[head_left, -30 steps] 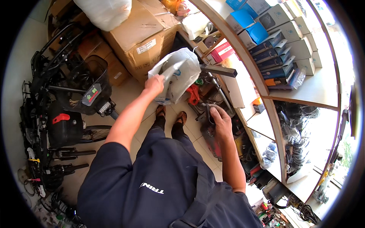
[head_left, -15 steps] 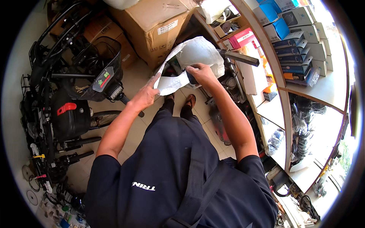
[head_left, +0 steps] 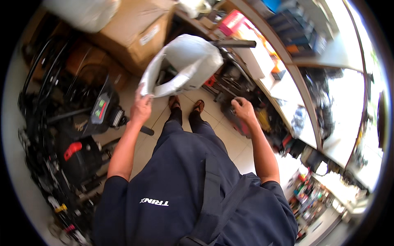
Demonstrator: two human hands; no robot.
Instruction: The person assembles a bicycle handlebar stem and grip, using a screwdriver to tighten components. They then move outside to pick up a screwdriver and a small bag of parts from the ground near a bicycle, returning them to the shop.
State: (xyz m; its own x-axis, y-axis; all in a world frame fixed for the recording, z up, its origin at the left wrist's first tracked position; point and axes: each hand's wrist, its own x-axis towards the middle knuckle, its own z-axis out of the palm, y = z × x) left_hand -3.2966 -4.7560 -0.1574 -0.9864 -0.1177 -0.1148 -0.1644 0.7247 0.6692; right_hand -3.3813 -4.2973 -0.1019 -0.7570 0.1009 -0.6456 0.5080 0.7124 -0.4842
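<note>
A white sack (head_left: 193, 57) hangs with its mouth gaping, and some dark contents show dimly inside. My left hand (head_left: 140, 108) pinches the sack's rim at its near left edge. My right hand (head_left: 244, 110) is apart from the sack, off to its right, with the fingers curled together. Whatever those fingers hold, if anything, is too small and blurred to make out. A thin rod-like line runs up to the fingertips, but I cannot tell whether it is held or lies behind.
Bicycles with a black basket (head_left: 98, 108) crowd the left side. Large cardboard boxes (head_left: 131, 24) stand at the far left. Along the right run shelves (head_left: 283, 53) with boxes and wrapped parts. A dark bar (head_left: 236, 43) juts out beside the sack.
My right hand has let go of the sack's rim and moved right and nearer. My left hand keeps its grip. The view has turned, and the sack's mouth now shows more plainly.
</note>
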